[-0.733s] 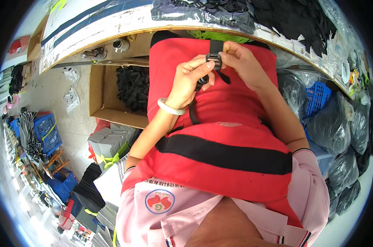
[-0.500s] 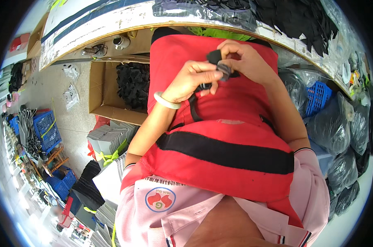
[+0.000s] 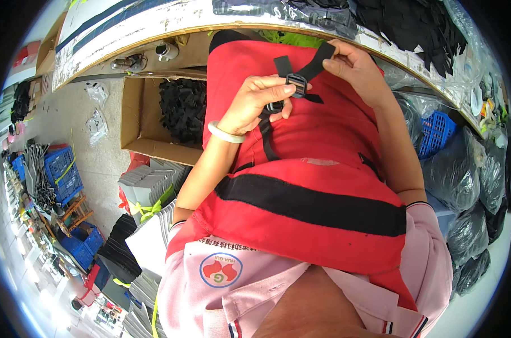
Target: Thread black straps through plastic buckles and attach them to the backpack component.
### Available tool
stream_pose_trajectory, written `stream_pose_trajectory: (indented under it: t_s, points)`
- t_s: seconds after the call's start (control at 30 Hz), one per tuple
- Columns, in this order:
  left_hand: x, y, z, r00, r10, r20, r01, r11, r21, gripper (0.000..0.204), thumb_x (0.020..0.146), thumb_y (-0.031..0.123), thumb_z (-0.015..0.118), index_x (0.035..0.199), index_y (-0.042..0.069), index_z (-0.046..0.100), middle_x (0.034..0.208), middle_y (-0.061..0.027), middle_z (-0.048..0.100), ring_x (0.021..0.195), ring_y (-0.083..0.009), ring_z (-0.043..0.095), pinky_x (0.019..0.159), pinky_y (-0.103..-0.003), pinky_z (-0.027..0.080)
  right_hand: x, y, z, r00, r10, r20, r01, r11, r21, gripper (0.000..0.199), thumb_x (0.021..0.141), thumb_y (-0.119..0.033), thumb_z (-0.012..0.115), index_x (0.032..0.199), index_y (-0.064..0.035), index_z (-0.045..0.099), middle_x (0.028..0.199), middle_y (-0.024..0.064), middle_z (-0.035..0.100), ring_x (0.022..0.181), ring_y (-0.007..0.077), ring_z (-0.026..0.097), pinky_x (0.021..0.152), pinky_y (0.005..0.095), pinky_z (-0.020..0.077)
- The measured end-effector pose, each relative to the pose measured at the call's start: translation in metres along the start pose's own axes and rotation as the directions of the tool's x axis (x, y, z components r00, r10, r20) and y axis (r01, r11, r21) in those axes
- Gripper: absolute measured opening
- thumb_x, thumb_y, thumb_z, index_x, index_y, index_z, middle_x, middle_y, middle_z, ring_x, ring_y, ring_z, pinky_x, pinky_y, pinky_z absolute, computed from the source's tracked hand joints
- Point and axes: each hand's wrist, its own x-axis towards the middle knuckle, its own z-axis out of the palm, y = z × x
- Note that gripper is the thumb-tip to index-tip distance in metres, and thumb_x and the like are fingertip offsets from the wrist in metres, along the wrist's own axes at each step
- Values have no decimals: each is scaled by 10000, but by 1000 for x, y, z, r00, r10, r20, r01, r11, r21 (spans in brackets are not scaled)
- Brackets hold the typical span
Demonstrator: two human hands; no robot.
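Above my lap, my left hand pinches a black strap buckle between thumb and fingers. A second dark buckle shows at its curled fingers, with a narrow strap trailing down over the red apron. My right hand pinches the end of a wide black webbing strap and holds it up to the right. That strap runs through the buckle in my left hand. Short black ends stick out on the buckle's far side and right side.
At the left stands an open cardboard box with black pieces in it. A worktable edge crosses ahead, with black straps on top. Stacked grey sheets lie lower left; bagged goods and a blue basket lie right.
My right hand has moved up and to the right, drawing the strap end out from the buckle. My left hand stays nearly in place, and the buckle now shows plainly.
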Motion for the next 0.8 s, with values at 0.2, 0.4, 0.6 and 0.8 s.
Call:
stream_pose_trajectory:
  t_s: [0.2,0.4,0.6,0.8]
  points:
    - [1,1,-10,930,121,-348,-152,986,-64,209,932,175,604,968,-20,669,717,-69,643,512,-92,527,448,-206,392,-10,-22,-65,989,-76,-127,104,967,234,236,933,-149,558,1130,-24,522,990,75,624,938,131,584,895,270,447]
    - [3,-8,4,898,238,-370,-196,969,147,157,942,121,584,961,-13,663,754,-54,633,545,-89,525,438,-199,376,-13,-41,4,995,95,15,-95,994,59,102,888,-144,645,949,-64,623,854,-48,592,799,27,532,718,179,419]
    - [4,-13,13,876,315,-366,-261,946,189,160,895,57,635,1032,-8,687,748,-28,646,546,-51,533,452,-172,389,-20,-18,51,962,267,61,-272,914,300,115,901,-182,639,930,-73,617,790,-37,603,694,21,528,612,169,400]
    - [8,-17,13,782,472,-407,-289,853,435,183,864,26,659,1040,-11,690,787,-22,618,606,-54,542,530,-185,433,-18,-21,59,946,322,36,-301,832,467,116,908,-181,633,947,-72,624,787,-44,608,658,7,529,570,157,397]
